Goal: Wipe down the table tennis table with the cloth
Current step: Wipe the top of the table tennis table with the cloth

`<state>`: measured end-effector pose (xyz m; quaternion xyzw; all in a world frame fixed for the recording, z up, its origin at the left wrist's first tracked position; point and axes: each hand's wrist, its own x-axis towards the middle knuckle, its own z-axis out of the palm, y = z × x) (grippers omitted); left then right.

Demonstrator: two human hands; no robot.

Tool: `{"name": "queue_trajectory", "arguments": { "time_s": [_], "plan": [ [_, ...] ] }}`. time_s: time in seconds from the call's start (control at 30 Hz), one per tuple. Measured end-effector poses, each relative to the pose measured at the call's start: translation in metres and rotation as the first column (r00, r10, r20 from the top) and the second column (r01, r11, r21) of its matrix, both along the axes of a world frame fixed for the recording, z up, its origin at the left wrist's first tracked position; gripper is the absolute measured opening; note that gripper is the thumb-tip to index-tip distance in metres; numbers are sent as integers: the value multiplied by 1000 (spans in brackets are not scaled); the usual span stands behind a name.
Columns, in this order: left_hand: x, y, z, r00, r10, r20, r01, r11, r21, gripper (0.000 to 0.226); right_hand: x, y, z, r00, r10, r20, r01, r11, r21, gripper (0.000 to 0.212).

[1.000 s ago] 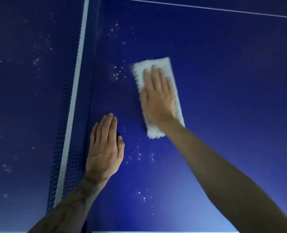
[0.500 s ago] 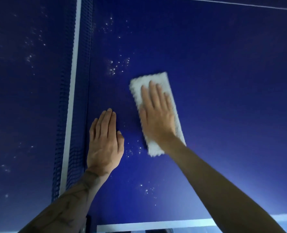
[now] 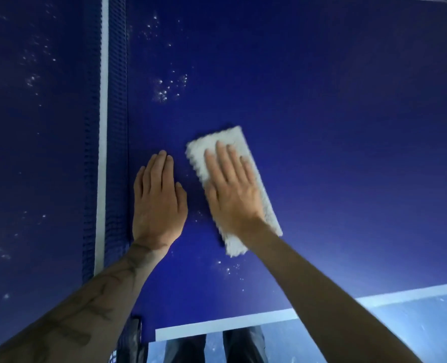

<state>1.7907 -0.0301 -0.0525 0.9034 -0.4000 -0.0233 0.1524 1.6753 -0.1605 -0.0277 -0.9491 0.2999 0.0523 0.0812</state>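
A white fluffy cloth (image 3: pixel 269 210) lies folded into a long rectangle on the dark blue table tennis table (image 3: pixel 334 127). My right hand (image 3: pixel 230 189) presses flat on the cloth with straight fingers. My left hand (image 3: pixel 158 197) rests flat on the table just left of the cloth, beside the net. White specks (image 3: pixel 168 87) dot the surface beyond the cloth, and a few specks (image 3: pixel 230 268) lie near its close end.
The blue net (image 3: pixel 112 127) with its white top band runs away from me on the left. More white specks (image 3: pixel 31 77) lie on the table half past it. The table's white edge line (image 3: pixel 230 323) is near me, with the floor and my legs below.
My right hand has drawn the cloth toward me along the table, and the view has tipped down so the near edge shows. The left hand stayed flat in place.
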Motion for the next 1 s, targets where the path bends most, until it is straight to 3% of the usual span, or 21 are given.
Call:
{"name": "queue_trajectory", "arguments": {
  "time_s": [0.07, 0.17, 0.33, 0.4, 0.53, 0.67, 0.83, 1.0],
  "plan": [
    [0, -1, 4, 999, 2, -34, -2, 1000, -1, 54, -40, 14, 1, 999, 37, 3, -37, 999, 4, 62],
    [-2, 2, 12, 995, -2, -100, 0, 1000, -21, 50, -75, -12, 8, 991, -135, -15, 135, 991, -21, 61],
    [-24, 35, 23, 998, 22, -65, -22, 1000, -11, 53, -23, -38, 10, 938, -345, 9, 345, 938, -1, 64],
    [-39, 47, 22, 999, 28, -42, -28, 1000, 1, 53, -11, -9, 7, 965, -263, 8, 263, 965, 18, 66],
    [-58, 63, 13, 1000, -6, -2, 6, 999, 31, 54, -60, 48, 3, 996, 86, 14, -87, 995, 58, 63],
    [-60, 68, 5, 1000, -12, 11, 11, 1000, 27, 55, -102, 15, 5, 998, -69, 8, 69, 997, 15, 62],
    [-60, 69, 2, 1000, 1, 12, -1, 1000, 12, 53, -57, -6, 1, 971, -235, 47, 235, 972, 19, 64],
    [-59, 71, 3, 1000, -1, -27, 1, 1000, 22, 54, -90, 64, -3, 993, 115, 40, -117, 992, 55, 63]
  ]
}}
